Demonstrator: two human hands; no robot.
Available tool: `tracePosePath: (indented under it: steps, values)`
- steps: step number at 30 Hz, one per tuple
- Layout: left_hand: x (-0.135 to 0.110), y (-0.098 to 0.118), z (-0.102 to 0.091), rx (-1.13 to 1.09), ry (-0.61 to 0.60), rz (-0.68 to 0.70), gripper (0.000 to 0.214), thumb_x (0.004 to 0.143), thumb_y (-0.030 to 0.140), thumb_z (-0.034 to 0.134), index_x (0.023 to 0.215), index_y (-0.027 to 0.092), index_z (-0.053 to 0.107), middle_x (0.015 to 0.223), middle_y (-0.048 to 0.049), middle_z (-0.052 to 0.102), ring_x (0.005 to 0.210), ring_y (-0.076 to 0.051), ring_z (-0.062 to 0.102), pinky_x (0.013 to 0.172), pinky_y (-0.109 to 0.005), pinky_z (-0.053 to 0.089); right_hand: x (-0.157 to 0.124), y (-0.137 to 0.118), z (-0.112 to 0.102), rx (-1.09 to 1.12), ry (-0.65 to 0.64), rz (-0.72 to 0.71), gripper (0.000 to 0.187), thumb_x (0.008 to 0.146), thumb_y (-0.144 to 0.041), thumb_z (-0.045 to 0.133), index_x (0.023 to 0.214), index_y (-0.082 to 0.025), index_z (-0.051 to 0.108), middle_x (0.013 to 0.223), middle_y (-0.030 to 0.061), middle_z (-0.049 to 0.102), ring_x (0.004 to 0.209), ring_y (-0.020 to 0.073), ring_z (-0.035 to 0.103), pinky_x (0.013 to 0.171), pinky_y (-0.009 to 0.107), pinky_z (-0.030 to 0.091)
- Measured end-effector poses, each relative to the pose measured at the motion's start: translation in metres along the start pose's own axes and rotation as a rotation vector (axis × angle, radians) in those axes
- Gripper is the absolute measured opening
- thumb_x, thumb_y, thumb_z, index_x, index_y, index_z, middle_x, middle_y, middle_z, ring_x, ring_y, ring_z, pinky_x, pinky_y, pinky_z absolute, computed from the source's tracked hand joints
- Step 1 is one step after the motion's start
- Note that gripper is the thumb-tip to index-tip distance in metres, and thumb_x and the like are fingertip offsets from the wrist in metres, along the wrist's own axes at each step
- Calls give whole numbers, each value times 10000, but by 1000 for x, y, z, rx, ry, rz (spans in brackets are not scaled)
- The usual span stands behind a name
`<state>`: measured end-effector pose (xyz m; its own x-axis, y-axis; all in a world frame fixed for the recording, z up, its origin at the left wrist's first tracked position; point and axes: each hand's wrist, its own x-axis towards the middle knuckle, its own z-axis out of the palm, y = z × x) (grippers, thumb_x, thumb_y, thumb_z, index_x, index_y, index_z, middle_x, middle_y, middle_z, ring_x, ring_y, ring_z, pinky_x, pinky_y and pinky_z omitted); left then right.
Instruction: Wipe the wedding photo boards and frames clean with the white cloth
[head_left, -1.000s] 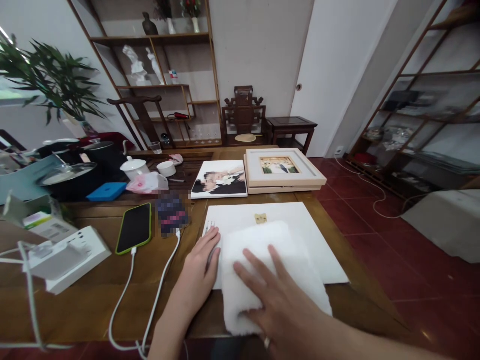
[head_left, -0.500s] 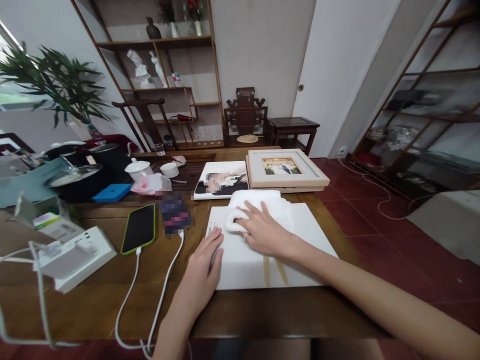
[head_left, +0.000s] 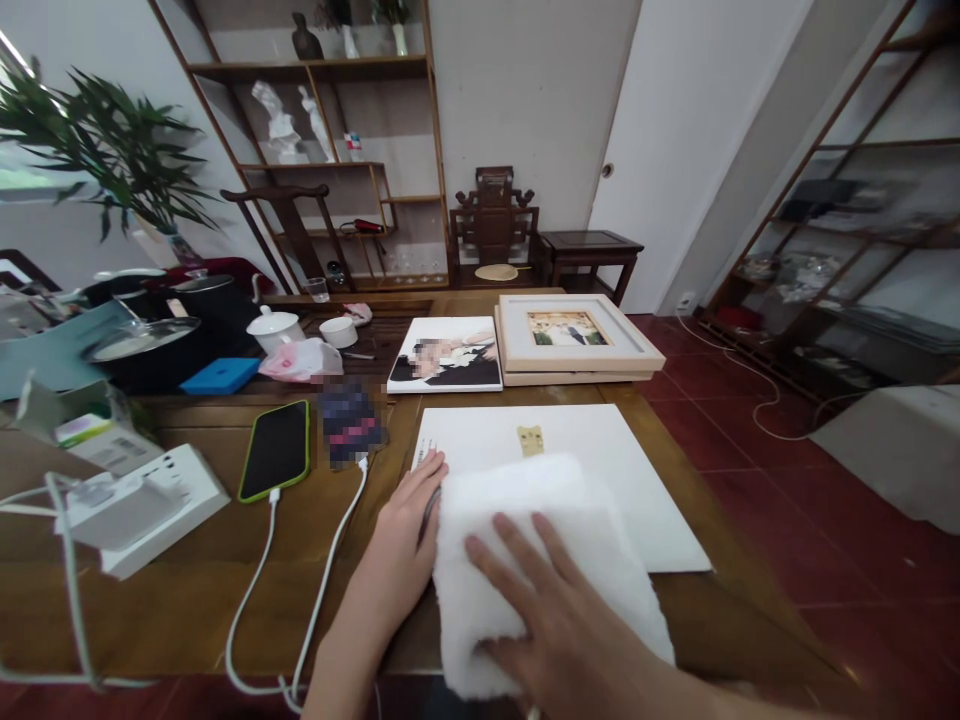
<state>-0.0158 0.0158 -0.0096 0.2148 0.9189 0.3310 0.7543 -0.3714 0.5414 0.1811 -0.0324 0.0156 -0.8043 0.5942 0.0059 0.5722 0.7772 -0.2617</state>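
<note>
A flat white panel [head_left: 652, 510] lies on the wooden table, with small dark print at its left edge and a tan tab with little holes [head_left: 531, 438] near its far side. My left hand [head_left: 409, 515] is closed against the panel's left edge, its fingers lying along it. Under my right hand [head_left: 551, 610] is a fluffy white cloth [head_left: 555, 485], held with the fingers spread over it and the thumb pressed into its near part. The cloth covers the near left of the panel and overhangs its near edge.
Beyond the panel are a photo print [head_left: 450, 362] and framed pictures [head_left: 630, 350]. To the left lie a charging phone [head_left: 276, 450], a blurred-out dark item [head_left: 349, 425], a power strip [head_left: 161, 520] and white cables [head_left: 330, 560]. Pots [head_left: 150, 350] stand farther back.
My right hand has drawn the cloth from the panel's far part toward me. The tan tab now shows, and the lower tan strips are covered. My left hand stays at the left edge.
</note>
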Motion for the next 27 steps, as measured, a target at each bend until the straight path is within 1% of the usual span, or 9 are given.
tracePosePath:
  steps: [2, 4, 9, 12, 15, 17, 20, 24, 27]
  values:
    - [0, 0, 1, -5, 3, -5, 383, 885, 233, 389, 1201, 135, 582, 1341, -142, 528, 1271, -246, 460, 1060, -450, 378, -4, 1, 0, 3, -20, -21, 158, 811, -251, 561, 861, -216, 707, 1493, 89, 287, 1350, 415, 180, 1030, 678, 189]
    - [-1, -1, 2, -7, 11, -10, 384, 891, 236, 386, 1204, 123, 578, 1341, -149, 526, 1269, -248, 462, 1061, -453, 374, -3, 9, -7, 10, 13, -22, 223, 779, -261, 582, 975, -223, 681, 1492, 84, 292, 1365, 380, 163, 1052, 658, 156]
    - [-3, 0, 3, -22, 22, 15, 377, 915, 277, 386, 1198, 121, 579, 1337, -141, 531, 1288, -244, 439, 1085, -444, 340, 25, 47, -31, 50, 110, 145, 390, 798, -161, 491, 1173, -206, 586, 1426, 91, 416, 1379, 285, 177, 1096, 574, 108]
    - [-5, 5, -1, -51, 10, 7, 411, 939, 281, 335, 1294, 146, 493, 1379, -113, 493, 1315, -216, 402, 1103, -425, 310, 51, 64, -37, 38, 131, 225, 375, 861, -182, 418, 1205, -189, 567, 1391, 118, 454, 1372, 288, 198, 1088, 574, 117]
    - [-8, 9, -6, -91, 29, 8, 466, 953, 302, 305, 1402, 181, 337, 1458, -90, 389, 1349, -204, 342, 1115, -415, 280, 68, 66, -35, -49, 128, 265, 401, 838, -169, 434, 1218, -161, 563, 1434, 131, 392, 1369, 347, 171, 1058, 638, 97]
    - [-9, 10, -8, -116, 45, 23, 502, 958, 337, 289, 1438, 196, 254, 1494, -85, 324, 1373, -216, 290, 1124, -427, 249, 69, 57, -31, -99, 91, 216, 412, 808, -159, 467, 1205, -146, 577, 1469, 132, 331, 1364, 391, 144, 1038, 677, 78]
    - [-9, 8, -8, -148, 67, 59, 556, 955, 433, 224, 1459, 200, 199, 1522, -86, 258, 1390, -250, 243, 1129, -457, 217, 56, 35, -25, -123, 64, 15, 345, 818, -189, 481, 1129, -147, 623, 1475, 133, 317, 1360, 406, 146, 1034, 689, 80]
    - [-9, 5, -8, -155, 89, 105, 651, 914, 562, 100, 1456, 226, 229, 1526, -63, 251, 1390, -267, 238, 1131, -464, 213, 26, 8, -17, -93, 60, -210, 242, 846, -296, 515, 1010, -212, 671, 1478, 110, 316, 1354, 397, 182, 1033, 681, 134]
    - [-9, 4, -7, -119, 72, 125, 641, 921, 548, 108, 1447, 215, 261, 1515, -69, 280, 1384, -261, 258, 1124, -457, 242, 7, 3, -15, -71, 30, -248, 253, 905, -324, 453, 901, -254, 696, 1450, 55, 380, 1341, 378, 242, 1024, 674, 193]
